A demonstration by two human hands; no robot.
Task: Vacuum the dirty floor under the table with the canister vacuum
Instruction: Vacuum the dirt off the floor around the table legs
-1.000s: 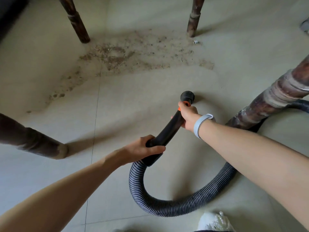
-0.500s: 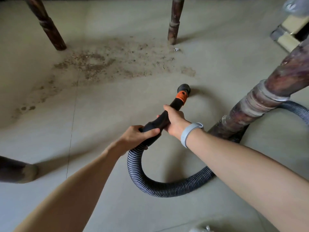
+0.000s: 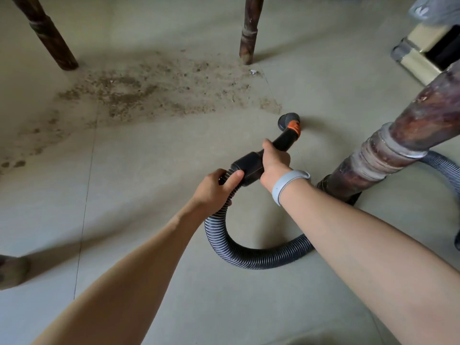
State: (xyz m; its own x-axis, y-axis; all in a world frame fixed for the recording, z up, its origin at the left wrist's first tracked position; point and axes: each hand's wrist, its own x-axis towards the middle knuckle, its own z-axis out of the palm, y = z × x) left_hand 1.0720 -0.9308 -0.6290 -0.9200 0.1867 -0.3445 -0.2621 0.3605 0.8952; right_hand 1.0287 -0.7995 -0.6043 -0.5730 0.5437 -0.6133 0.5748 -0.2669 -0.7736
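Grey tiles: the floor (image 3: 154, 220) is pale grey-green tile with thin grout lines, one running down the left half of the view.
Dirt: a wide brown scatter of crumbs and dust (image 3: 149, 90) lies on the tiles from 9 o'clock round to 12 o'clock, thickest between the two far table legs and thinning toward the left edge.
Nozzle: the dark round mouth of the vacuum nozzle (image 3: 288, 120) sits at about 1 o'clock from the frame's middle, just beside the right tip of the dirt, with an orange collar (image 3: 293, 127) right behind it.
Handle: the black rigid handle tube (image 3: 251, 165) slopes down from the collar toward 7 o'clock.
Right hand: the right hand (image 3: 275, 165) is closed around the handle tube, thumb laid along the top; a light grey wristband (image 3: 286, 185) circles the wrist.
Left hand: the left hand (image 3: 214, 190) is curled round the ribbed hose where it meets the handle cuff, thumb across the top.
Hose: the grey ribbed hose (image 3: 249, 257) loops down toward 6 o'clock, under the right forearm, and reappears behind the near table leg at 3 o'clock.
Table legs: dark turned wooden legs stand at 11 o'clock (image 3: 47, 36), 12 o'clock (image 3: 249, 33) and, large and close, 3 o'clock (image 3: 398, 143); a fourth foot (image 3: 10, 270) shows at 8 o'clock.
Corner: a cream and black object (image 3: 423, 51) sits at 2 o'clock; what it is cannot be told.
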